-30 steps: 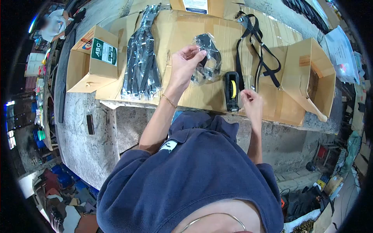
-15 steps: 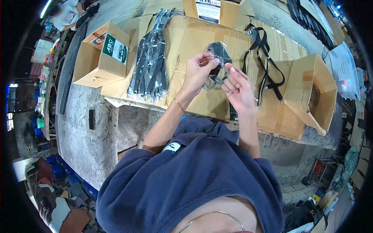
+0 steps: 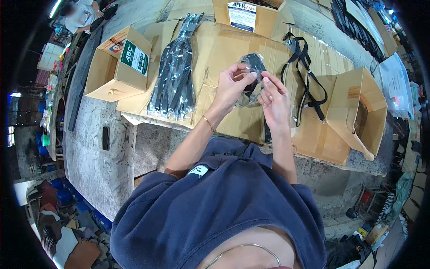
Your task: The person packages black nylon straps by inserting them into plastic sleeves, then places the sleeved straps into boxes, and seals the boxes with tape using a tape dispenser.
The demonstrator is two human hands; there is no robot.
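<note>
My left hand pinches a clear plastic bag with something black inside, its thumb and fingers pressed on the bag's middle. At the bag's right side, my right hand has thumb and forefinger closed on the plastic. The bag hangs over the cardboard sheet. Left of my hands lies a fanned bundle of black straps in clear plastic. To the right, a loose black strap with metal clips lies looped on the cardboard.
Open cardboard boxes stand at the left, the top and the right. A black phone lies on the grey tabletop. A plastic container is at the far right. Another person sits at the upper left.
Both hands and the bag have shifted slightly. My right thumb and forefinger have moved a little higher and closer to my left fingertips. The camera view has shifted slightly.
</note>
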